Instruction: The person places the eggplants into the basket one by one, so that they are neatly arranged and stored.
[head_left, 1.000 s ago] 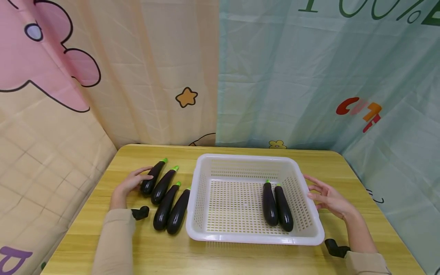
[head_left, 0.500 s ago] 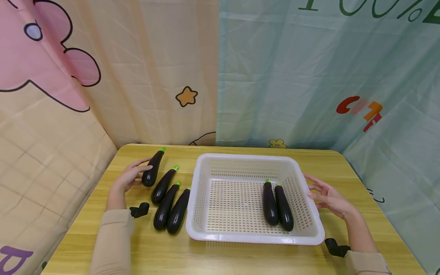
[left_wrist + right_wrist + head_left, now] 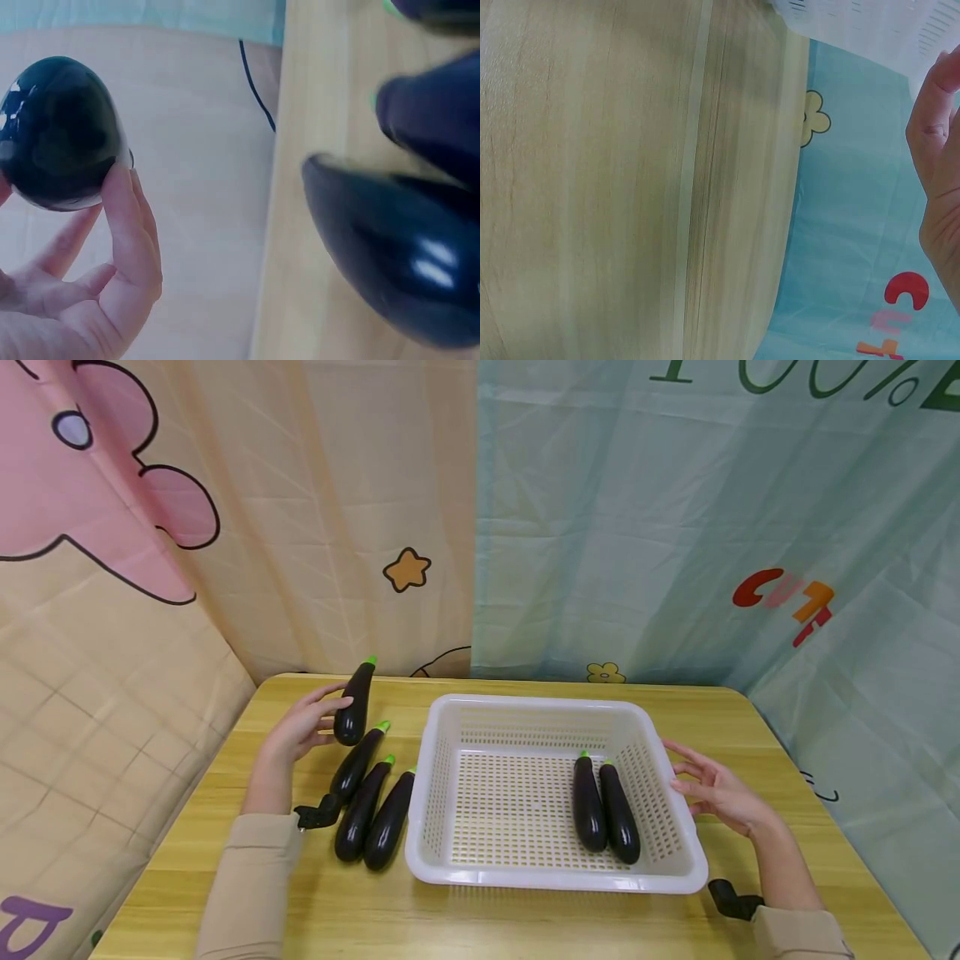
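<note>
My left hand [image 3: 305, 724] pinches a dark purple eggplant [image 3: 356, 706] between thumb and fingers, its green stem end up and its round end down. In the left wrist view that eggplant [image 3: 60, 135] is seen from its round end, lifted off the table. Below it several more eggplants [image 3: 387, 822] lie side by side, left of a white plastic basket [image 3: 555, 881]. Two eggplants [image 3: 589, 806] lie together in the basket's right half. My right hand [image 3: 720, 793] rests its loosely extended fingers against the basket's right side; the right wrist view shows this hand [image 3: 939, 165] only partly.
The basket stands on a light wooden table [image 3: 525, 927] whose far edge meets a printed curtain [image 3: 600, 527]. Black wrist mounts sit at my left wrist [image 3: 318, 812] and right wrist [image 3: 733, 902].
My left hand has lifted the leftmost eggplant off the table and carried it away from me, then slightly right. The right hand and the basket have stayed put.
</note>
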A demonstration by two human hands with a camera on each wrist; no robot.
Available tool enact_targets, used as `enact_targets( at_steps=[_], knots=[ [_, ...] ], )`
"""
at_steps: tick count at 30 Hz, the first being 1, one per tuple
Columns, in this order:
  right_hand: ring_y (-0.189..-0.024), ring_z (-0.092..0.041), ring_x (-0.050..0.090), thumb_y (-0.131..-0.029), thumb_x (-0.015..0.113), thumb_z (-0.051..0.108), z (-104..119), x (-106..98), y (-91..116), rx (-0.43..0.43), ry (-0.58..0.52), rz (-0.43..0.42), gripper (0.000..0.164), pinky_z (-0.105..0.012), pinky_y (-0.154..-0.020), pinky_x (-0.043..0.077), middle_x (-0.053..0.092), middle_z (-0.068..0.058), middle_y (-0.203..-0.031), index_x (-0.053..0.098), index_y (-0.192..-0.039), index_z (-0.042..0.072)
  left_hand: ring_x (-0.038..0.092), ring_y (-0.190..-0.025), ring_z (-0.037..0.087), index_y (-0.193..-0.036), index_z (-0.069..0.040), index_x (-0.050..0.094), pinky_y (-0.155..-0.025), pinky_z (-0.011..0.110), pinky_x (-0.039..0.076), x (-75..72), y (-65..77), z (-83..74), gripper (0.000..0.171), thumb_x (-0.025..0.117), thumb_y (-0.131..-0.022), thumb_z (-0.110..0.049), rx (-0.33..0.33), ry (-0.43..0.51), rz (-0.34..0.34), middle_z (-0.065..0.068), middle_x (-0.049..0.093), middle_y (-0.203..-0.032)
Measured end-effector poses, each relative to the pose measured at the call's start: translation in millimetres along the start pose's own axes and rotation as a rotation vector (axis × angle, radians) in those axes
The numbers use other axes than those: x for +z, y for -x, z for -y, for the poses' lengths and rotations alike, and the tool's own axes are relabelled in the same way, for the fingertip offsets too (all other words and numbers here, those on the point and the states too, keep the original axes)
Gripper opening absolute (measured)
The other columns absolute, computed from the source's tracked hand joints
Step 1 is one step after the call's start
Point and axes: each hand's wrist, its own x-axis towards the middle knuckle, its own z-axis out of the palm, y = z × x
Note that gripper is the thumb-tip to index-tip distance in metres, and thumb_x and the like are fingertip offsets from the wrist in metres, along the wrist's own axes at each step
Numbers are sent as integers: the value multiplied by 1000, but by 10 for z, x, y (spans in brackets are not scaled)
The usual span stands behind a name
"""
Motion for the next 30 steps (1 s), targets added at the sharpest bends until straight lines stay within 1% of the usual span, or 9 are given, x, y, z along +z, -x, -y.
enact_targets(
  at_steps=[7,13,15,17,19,22,25,30],
  knots=[
    [-90,-18,63,-94,42,-5,-6,-11,4,2,14,-9,58,-37,-64,55,58,-1,-109,23,-145,15,61,-78,11,-145,-13,26,-71,28,50,235,29,-191,65,56,-91,-32,28,8,-2,7,48,-112],
    [-89,-16,63,-93,42,-5,-28,-24,-6,15,32,-20,60,-36,-63,55,58,0,-108,16,-145,7,63,-75,12,-144,-12,28,-72,30,52,466,10,-292,61,56,-91,-26,68,-6,7,8,53,-105],
    [-89,-16,63,-94,42,-5,-35,-28,-10,18,39,-20,60,-36,-63,55,58,0,-108,14,-145,6,64,-75,12,-143,-12,29,-72,31,52,539,1,-317,60,56,-91,-25,88,-18,16,11,54,-105],
    [-89,-16,63,-94,42,-4,-41,-32,-13,23,45,-22,60,-37,-63,55,58,0,-108,13,-145,6,64,-76,13,-143,-13,30,-72,31,53,614,-3,-349,60,57,-91,-24,107,-24,27,17,53,-111],
    [-89,-16,63,-94,42,-4,-46,-36,-16,24,50,-23,60,-37,-63,55,58,0,-108,14,-145,6,63,-78,15,-143,-13,30,-73,33,54,691,-4,-380,58,56,-91,-23,121,-33,33,22,50,-119],
    [-89,-16,63,-94,42,-4,-44,-34,-14,26,49,-27,59,-37,-63,55,58,0,-108,16,-145,8,62,-80,17,-143,-13,30,-72,35,54,815,8,-438,58,56,-92,-20,130,-28,38,26,44,-127],
    [-89,-16,63,-94,42,-5,-36,-31,-10,16,36,-22,59,-36,-63,55,58,0,-108,19,-145,10,62,-83,20,-143,-14,30,-73,38,54,930,25,-492,58,55,-92,-19,137,-24,43,26,44,-127],
    [-89,-17,63,-94,41,-7,-18,-20,-4,-3,14,-5,58,-36,-62,55,58,-2,-109,23,-145,15,61,-89,26,-141,-16,33,-76,42,53,1104,48,-562,56,57,-90,-19,149,-22,71,25,49,-122]
  ],
)
